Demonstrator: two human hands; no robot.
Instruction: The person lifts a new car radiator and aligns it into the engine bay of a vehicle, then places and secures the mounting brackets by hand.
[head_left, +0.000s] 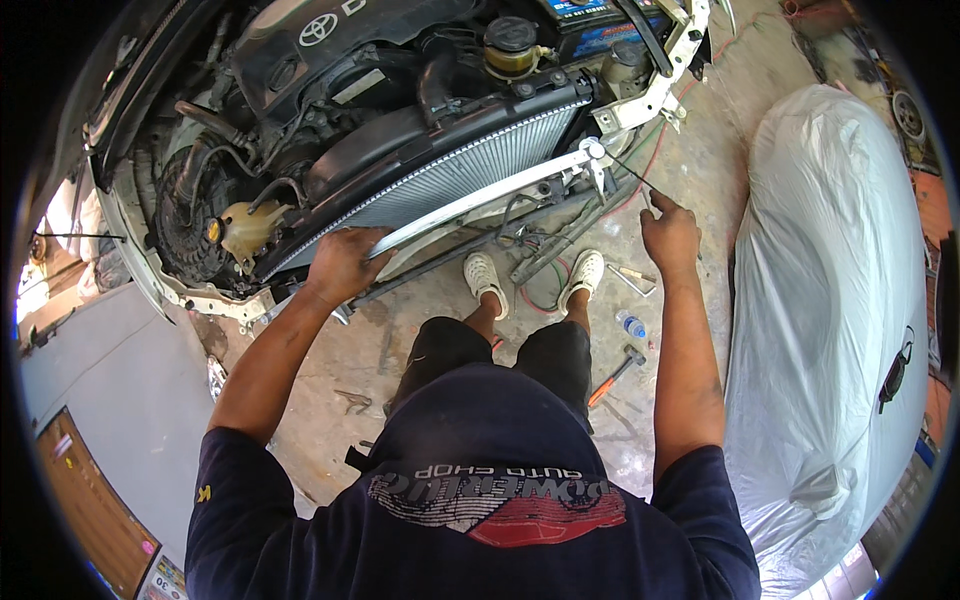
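"What could go wrong?"
"The bar may slip and scrape the radiator; a loose left hand or too hard a pull on the rod would cause it."
"And the fingers?"
"Left ones clamp the bar's left end, along the radiator's near side; the right hand's grip the rod, right of the radiator."

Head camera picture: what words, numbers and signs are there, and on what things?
I can't copy writing out, but it's on:
Dark shirt: upside-down chest lettering, yellow sleeve mark
Engine cover: oval emblem, pale letter
Battery: labels, mostly too small
Lower-left paper: a number
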